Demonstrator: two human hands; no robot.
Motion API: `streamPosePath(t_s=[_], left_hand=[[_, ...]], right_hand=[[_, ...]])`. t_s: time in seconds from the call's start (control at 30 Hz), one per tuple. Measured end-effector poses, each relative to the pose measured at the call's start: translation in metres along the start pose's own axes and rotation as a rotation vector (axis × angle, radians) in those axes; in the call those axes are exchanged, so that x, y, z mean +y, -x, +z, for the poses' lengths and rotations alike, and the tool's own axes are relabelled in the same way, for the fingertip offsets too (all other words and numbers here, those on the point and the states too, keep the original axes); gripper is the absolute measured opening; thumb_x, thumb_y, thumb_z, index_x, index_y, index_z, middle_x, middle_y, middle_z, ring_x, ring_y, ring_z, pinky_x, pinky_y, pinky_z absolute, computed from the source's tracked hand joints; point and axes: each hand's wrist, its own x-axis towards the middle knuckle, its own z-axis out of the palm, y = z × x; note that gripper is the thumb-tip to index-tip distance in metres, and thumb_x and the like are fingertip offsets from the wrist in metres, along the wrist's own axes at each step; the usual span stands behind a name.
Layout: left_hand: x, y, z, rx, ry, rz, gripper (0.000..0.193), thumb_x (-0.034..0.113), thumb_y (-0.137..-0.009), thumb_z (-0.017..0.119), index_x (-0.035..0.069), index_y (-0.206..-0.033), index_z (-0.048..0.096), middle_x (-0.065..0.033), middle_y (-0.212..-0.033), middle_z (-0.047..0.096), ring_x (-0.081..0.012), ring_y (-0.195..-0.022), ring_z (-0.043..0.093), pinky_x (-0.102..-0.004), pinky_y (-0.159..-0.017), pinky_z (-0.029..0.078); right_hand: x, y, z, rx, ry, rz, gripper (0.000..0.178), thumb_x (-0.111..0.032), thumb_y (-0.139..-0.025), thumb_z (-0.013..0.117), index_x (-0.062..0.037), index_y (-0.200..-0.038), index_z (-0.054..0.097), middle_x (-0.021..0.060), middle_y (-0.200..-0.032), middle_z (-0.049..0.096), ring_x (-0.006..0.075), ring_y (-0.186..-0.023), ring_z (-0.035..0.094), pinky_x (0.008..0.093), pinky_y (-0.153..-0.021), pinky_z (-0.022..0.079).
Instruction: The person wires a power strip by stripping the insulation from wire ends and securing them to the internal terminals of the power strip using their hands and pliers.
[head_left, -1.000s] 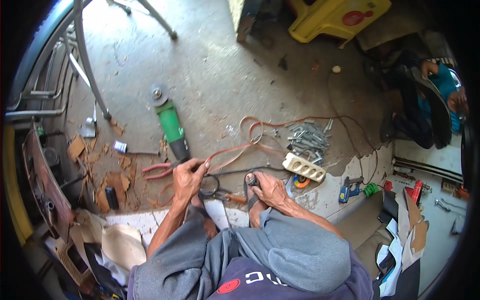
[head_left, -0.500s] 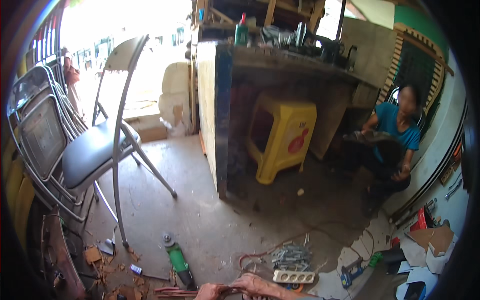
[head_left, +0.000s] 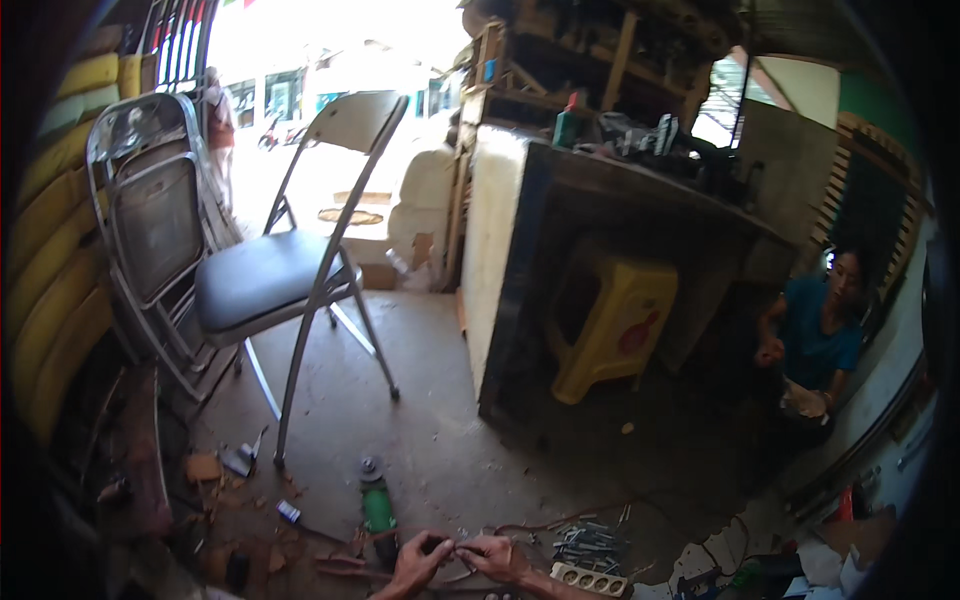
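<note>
Small dark part (head_left: 437, 546) pinched between left hand (head_left: 415, 567) and right hand (head_left: 497, 556), fingertips meeting low over the concrete floor (head_left: 440, 440). Green angle grinder (head_left: 378, 505) just left of the hands; white power strip (head_left: 588, 579) and grey metal pieces (head_left: 585, 546) to their right; folding chair (head_left: 290, 270) beyond.

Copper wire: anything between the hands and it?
Nothing visible. Both the left hand and right hand already meet on the copper wire near the frame's bottom edge; the green angle grinder lies just beyond, on the floor.
</note>
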Motion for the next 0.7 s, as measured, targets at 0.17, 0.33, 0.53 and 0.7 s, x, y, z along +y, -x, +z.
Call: streamPosePath(t_s=[0.17,0.33,0.53,0.7], left_hand=[[-0.006,0.004,-0.008,-0.051,0.198,-0.138,0.032,0.028,-0.093,0.072,0.001,-0.110,0.066,-0.0055,-0.097,0.069,-0.0121,-0.083,0.063,-0.0287,-0.074,0.051],[-0.035,0.017,-0.023,-0.056,-0.011,-0.150,0.039,0.033,-0.092,0.070,-0.002,-0.109,0.068,-0.0090,-0.096,0.071,-0.0156,-0.088,0.065,-0.0322,-0.079,0.052],[-0.035,0.022,-0.014,-0.055,-0.174,-0.051,0.037,0.032,-0.087,0.071,0.000,-0.105,0.069,-0.0146,-0.090,0.072,-0.0204,-0.084,0.068,-0.0380,-0.076,0.053],[-0.041,0.021,-0.013,-0.057,-0.217,-0.070,0.035,0.030,-0.082,0.071,0.001,-0.103,0.071,-0.0195,-0.092,0.073,-0.0313,-0.087,0.072,-0.0414,-0.077,0.054]], right_hand=[[-0.016,0.004,0.010,0.006,0.017,0.064,0.024,-0.023,-0.091,0.071,-0.0073,-0.108,0.075,0.0123,-0.096,0.075,0.0220,-0.084,0.073,0.0316,-0.074,0.056],[-0.025,0.012,0.029,-0.118,-0.210,0.352,0.024,-0.018,-0.093,0.069,-0.0021,-0.111,0.073,0.0067,-0.092,0.075,0.0097,-0.083,0.068,0.0265,-0.074,0.055],[-0.015,0.027,0.033,-0.117,-0.518,0.476,0.021,-0.011,-0.099,0.060,0.0048,-0.110,0.068,0.0090,-0.093,0.072,0.0148,-0.081,0.070,0.0276,-0.073,0.058],[0.003,0.028,0.035,-0.139,-0.587,0.517,0.022,-0.011,-0.100,0.059,0.0077,-0.111,0.064,0.0133,-0.094,0.072,0.0201,-0.081,0.073,0.0307,-0.070,0.061]])
